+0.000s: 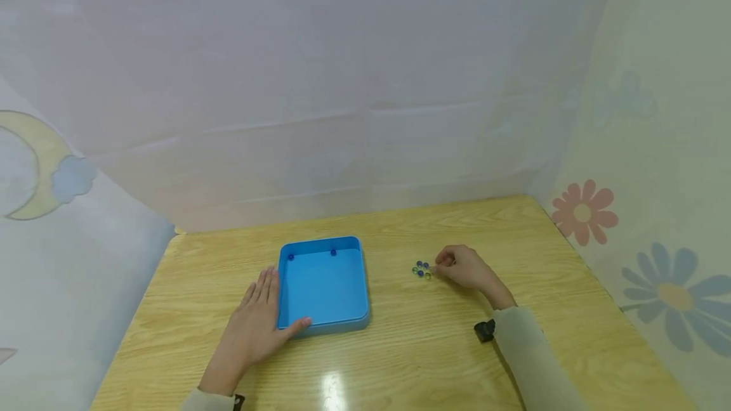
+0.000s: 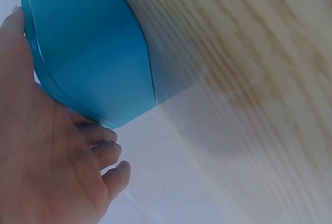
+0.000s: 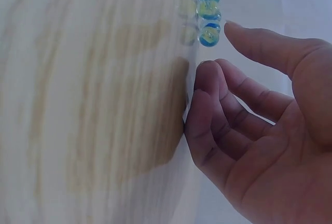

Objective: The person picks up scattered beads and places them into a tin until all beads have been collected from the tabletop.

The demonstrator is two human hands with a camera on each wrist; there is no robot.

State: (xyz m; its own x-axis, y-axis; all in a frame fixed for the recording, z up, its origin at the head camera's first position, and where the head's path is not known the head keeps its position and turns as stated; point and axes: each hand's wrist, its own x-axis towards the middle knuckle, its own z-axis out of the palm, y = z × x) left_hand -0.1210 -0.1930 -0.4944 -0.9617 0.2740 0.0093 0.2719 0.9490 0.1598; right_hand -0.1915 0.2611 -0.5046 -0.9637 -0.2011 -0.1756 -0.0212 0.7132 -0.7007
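Observation:
My left hand [image 1: 254,328] lies flat along the left wall of a square blue tray [image 1: 325,287], fingers straight and thumb over its front rim. Two dark blue marbles [image 1: 291,257] sit inside near the back wall. To the tray's right, several glass marbles [image 1: 420,273], blue and yellow-green, lie bunched on the table. Just right of that bunch is my right hand [image 1: 465,266]. In the right wrist view its fingers [image 3: 199,115] bend loosely near the tabletop, while the thumb stands apart from them beside the marbles [image 3: 209,36]. Nothing shows between thumb and fingers.
A wooden table [image 1: 400,354] carries everything. Pale cloth walls [image 1: 365,81] stand behind it and at both sides, printed with a moon on the left and flowers [image 1: 582,212] on the right. A black wrist device [image 1: 485,330] sits at the right sleeve.

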